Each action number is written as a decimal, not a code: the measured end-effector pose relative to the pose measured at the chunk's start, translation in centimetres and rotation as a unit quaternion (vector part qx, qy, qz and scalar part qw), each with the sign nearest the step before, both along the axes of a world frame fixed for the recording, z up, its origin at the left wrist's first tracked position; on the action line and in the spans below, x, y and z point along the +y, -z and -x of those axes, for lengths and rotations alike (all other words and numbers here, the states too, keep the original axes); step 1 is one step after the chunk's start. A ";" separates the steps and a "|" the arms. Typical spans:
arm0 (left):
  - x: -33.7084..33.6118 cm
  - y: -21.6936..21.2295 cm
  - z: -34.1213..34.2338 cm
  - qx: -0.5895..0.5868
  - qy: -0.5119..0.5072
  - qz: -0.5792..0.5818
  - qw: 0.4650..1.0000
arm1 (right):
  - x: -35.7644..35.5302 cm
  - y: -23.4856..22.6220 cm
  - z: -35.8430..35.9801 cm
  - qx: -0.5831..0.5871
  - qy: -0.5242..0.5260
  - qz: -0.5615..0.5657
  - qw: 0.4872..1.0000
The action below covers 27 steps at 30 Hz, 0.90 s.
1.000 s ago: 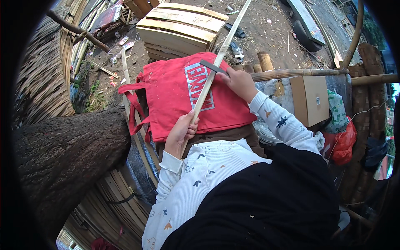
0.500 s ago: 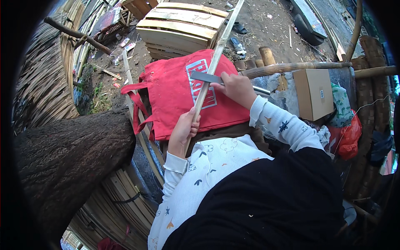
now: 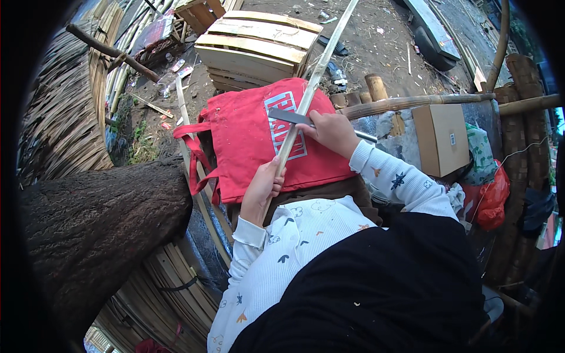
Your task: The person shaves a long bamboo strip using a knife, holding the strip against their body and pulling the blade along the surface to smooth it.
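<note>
A long, pale wooden strip (image 3: 319, 69), bamboo by its look, runs slantwise from my lap up toward the far side. My left hand (image 3: 265, 187) is closed round its near part. Farther up, my right hand (image 3: 332, 132) grips a knife whose flat grey blade (image 3: 285, 115) lies across the strip. The knife's metal handle end (image 3: 366, 136) sticks out to the right of that hand. Beneath both, a red cloth bag (image 3: 244, 126) with a white printed panel covers my lap. The strip's near end is hidden behind my left hand and clothing.
A slatted wooden crate (image 3: 259, 44) stands beyond the bag. Along the left lies a thick dark trunk (image 3: 106, 217), with bundled strips (image 3: 170, 282) below it. To the right are a bamboo rail (image 3: 412, 101), a cardboard box (image 3: 440, 141) and a red plastic bag (image 3: 494, 200).
My right hand has shifted slightly left and toward me along with the knife. My left hand keeps its hold on the strip. The whole view has moved a little.
</note>
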State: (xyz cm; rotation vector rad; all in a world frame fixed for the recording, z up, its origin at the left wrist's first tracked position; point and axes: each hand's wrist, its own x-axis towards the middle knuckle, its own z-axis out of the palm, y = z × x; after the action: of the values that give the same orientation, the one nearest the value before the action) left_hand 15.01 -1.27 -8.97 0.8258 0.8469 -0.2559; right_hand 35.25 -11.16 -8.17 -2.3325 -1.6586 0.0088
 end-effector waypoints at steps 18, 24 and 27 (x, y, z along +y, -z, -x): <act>-0.3 -0.3 0.0 0.015 0.023 -0.018 0.999 | -0.2 2.7 -4.2 -0.004 0.104 -0.093 0.990; -1.1 0.2 0.3 0.004 0.041 -0.063 0.997 | 0.3 2.9 -6.4 0.007 0.196 0.038 0.980; -0.5 0.2 -0.8 0.013 0.032 -0.059 0.998 | 0.0 3.0 -3.4 -0.066 -0.014 -0.016 0.998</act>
State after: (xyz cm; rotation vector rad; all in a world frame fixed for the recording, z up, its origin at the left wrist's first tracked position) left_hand 15.82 -1.75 -9.18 0.9624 0.8677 -0.2754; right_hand 38.66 -11.13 -11.20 -2.3304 -1.7399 -0.1684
